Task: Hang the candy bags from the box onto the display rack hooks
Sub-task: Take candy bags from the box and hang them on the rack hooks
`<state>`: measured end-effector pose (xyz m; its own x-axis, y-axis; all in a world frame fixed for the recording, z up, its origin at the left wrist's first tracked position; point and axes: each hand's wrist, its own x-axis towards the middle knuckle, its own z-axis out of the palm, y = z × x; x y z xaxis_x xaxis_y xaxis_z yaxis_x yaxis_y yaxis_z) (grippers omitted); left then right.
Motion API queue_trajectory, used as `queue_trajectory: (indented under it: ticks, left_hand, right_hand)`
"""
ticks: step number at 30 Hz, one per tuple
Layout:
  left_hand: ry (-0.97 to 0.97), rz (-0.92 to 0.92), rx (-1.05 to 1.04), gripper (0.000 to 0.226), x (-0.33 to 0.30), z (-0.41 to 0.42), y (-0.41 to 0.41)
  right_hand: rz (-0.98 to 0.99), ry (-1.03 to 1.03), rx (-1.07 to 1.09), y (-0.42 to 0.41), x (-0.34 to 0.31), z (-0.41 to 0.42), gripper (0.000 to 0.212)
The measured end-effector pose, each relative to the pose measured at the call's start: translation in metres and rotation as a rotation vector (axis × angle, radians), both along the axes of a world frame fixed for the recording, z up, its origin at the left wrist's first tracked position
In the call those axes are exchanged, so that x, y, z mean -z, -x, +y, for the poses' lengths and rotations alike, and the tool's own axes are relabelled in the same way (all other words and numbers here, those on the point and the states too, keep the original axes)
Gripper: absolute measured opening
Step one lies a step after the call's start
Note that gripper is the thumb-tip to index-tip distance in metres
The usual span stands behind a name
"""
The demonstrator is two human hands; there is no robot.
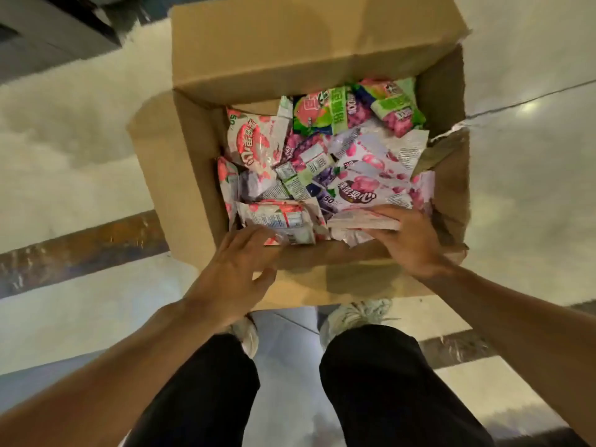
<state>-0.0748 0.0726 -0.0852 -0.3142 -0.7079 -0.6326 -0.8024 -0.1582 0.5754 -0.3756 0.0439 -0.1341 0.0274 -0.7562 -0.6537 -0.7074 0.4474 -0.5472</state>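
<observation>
Looking down from the head view, I see an open brown cardboard box [193,162] standing on a pale, glossy tiled floor [74,130], its far flap folded outward and its right wall torn along the top edge. The box holds a loose heap of candy bags [322,162]: white packets printed with pink and red fruit, purple-toned packets in the middle, and green ones [325,111] lying toward the far right corner. My right hand [406,240] is inside the near right corner of the box, fingers curled over a thin stack of white and pink packets [364,221], which it grips along the near edge. My left hand [235,269] reaches over the near wall of the box with fingers spread and nearly straight; its fingertips touch a white and pink packet with a barcode [283,224] lying at the near left of the heap, without closing round it. Below the box I see black trousers [380,382] and pale trainers [354,314] on the floor.
</observation>
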Motion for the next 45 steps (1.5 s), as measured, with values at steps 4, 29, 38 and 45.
queue_trajectory:
  ticks: [4,29,38,45]
  left_hand:
    - [-0.086,0.082,-0.108,0.056,-0.037,0.003,-0.003]
    - [-0.331,0.056,-0.741,0.058,-0.052,-0.070,-0.089]
    - [-0.227,0.164,-0.798,0.053,-0.028,-0.070,-0.068]
    - [-0.195,0.151,-0.886,0.050,-0.036,-0.055,-0.054]
  right_hand:
    - [0.009,-0.054,0.173,-0.005,-0.059,-0.002,0.037]
    - [-0.157,-0.330,0.099,-0.091,-0.017,-0.009,0.059]
    - [-0.149,-0.015,0.251,-0.131,-0.017,0.000,0.029]
    - [0.049,-0.290,-0.085,-0.146,-0.008,-0.002,0.025]
